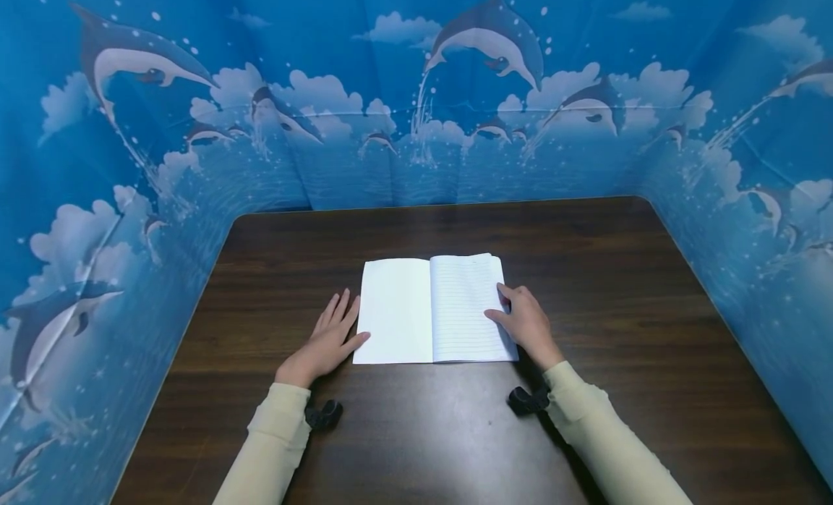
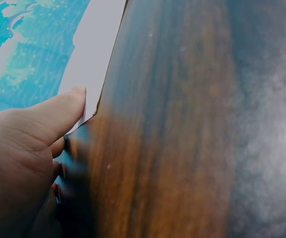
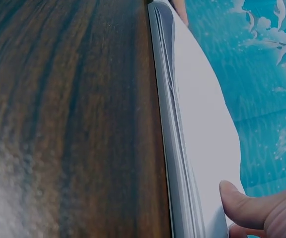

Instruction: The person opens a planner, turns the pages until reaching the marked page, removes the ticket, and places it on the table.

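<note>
An open notebook [image 1: 463,310] lies on the table, its left page blank white and its right page ruled with lines. My left hand [image 1: 328,338] rests flat along the notebook's left side, fingers straight, the thumb over the edge of the blank page. The left wrist view shows that thumb [image 2: 66,111] on the white page [image 2: 96,54] near its lower corner. At the right edge, my right hand [image 1: 526,320] pinches the lined page between thumb and fingers. In the right wrist view the thumb [image 3: 237,201] lies on top of the page [image 3: 202,104], with other fingers partly hidden below.
The dark wood table [image 1: 293,259] extends around the notebook. A blue curtain [image 1: 351,150] printed with dolphins and clouds borders it at the back and sides. Black straps [image 1: 323,415] sit at both wrists, by the pale sleeves [image 1: 273,447].
</note>
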Tool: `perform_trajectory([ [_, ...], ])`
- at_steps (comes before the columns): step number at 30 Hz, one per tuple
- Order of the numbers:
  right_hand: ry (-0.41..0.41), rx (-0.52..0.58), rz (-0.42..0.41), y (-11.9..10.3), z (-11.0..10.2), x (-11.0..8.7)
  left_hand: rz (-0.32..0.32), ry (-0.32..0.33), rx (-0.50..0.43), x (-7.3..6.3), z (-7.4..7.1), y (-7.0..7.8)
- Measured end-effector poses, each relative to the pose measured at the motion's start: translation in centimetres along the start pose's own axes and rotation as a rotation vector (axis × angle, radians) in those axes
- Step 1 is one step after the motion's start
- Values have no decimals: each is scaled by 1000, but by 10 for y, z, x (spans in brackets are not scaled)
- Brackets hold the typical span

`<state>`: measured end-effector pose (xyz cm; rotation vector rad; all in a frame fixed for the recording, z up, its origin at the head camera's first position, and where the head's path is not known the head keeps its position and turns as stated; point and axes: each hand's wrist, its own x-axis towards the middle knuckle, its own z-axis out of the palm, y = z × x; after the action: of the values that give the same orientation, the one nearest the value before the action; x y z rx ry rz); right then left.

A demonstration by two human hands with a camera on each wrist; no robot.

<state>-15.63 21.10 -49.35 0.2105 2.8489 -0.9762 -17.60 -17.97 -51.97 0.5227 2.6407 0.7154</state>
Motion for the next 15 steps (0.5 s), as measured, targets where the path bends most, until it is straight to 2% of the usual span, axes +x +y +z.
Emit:
perform_trajectory([
  [6, 40, 55, -25, 0, 0, 1, 24, 26, -19, 0, -2, 0],
  [8, 48, 76, -24, 1, 0, 1, 14, 19, -4, 1, -2, 0],
  [13, 16, 109, -14, 4, -1, 2, -6, 7, 2, -2, 0, 1],
  [15, -5, 110, -7, 4, -4, 3, 9, 18, -8, -2, 0, 1],
])
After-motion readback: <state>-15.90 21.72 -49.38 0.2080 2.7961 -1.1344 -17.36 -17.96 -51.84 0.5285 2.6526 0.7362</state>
